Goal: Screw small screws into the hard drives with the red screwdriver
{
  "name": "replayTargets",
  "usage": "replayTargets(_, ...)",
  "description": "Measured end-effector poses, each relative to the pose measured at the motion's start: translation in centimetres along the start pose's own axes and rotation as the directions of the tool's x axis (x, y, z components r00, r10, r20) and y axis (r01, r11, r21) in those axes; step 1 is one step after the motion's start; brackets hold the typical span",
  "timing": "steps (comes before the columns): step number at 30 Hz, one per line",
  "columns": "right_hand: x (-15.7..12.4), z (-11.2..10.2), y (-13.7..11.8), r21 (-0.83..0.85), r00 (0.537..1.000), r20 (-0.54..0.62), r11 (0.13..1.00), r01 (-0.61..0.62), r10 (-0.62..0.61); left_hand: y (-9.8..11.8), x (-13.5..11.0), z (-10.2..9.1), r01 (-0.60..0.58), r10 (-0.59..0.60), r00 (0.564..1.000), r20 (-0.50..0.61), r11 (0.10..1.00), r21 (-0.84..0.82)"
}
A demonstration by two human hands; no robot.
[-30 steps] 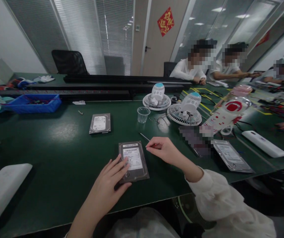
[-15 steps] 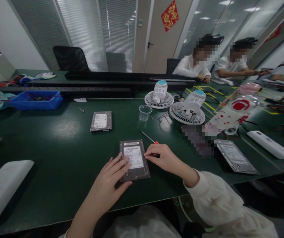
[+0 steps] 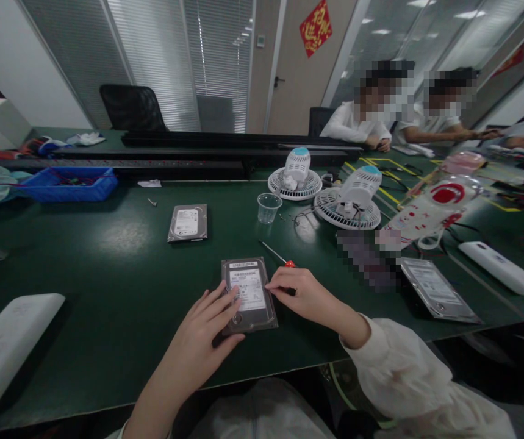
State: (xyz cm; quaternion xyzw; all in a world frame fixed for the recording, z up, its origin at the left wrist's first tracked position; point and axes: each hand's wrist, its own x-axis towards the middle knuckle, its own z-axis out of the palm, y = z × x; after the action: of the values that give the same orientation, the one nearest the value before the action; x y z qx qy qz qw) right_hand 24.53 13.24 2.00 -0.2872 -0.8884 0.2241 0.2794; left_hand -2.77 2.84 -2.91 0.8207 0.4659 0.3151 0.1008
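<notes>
Two bare hands around one hard drive (image 3: 253, 294), flat on the green table (image 3: 119, 311) close to the near edge, label upward. Compared with a second ago, left hand (image 3: 198, 329) in the same place: palm down over the drive's lower left, digits spread apart, forearm slanting up from the bottom. Right hand (image 3: 305, 294) shifted from the screwdriver (image 3: 284, 261) to the drive's right edge, wrist low, thumb and forefinger tips together; cannot tell of anything small pinched between them. Screwdriver lying just beyond, beside the drive's upper right corner, red handle partly hidden behind the knuckles; cannot tell of contact there. Farther off, a second hard drive (image 3: 187, 223), then a clear plastic cup (image 3: 269, 209), then two white fans (image 3: 351, 204).
</notes>
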Motion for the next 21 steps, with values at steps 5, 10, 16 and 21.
replayTargets(5, -0.03, 0.09, -0.08, -0.025, 1.000, 0.007, 1.000, -0.002, 0.002, 0.02, 0.01, -0.02, -0.002, 0.002, 1.000, -0.009, 1.000, -0.010)
replayTargets(10, 0.21, 0.16, -0.16, -0.055, 1.000, 0.002, 0.998, -0.021, 0.021, 0.01, 0.03, 0.02, -0.006, 0.006, 1.000, -0.012, 1.000, -0.014)
replayTargets(16, 0.26, 0.41, -0.39, -0.105, 1.000, -0.011, 0.994, -0.008, 0.007, 0.07, 0.03, 0.05, 0.007, -0.007, 1.000, -0.011, 1.000, -0.009)
replayTargets(21, -0.06, 0.61, -0.39, -0.141, 0.999, -0.037, 0.990, 0.026, -0.032, 0.04, 0.00, 0.20, 0.002, -0.002, 1.000, -0.021, 1.000, -0.017)
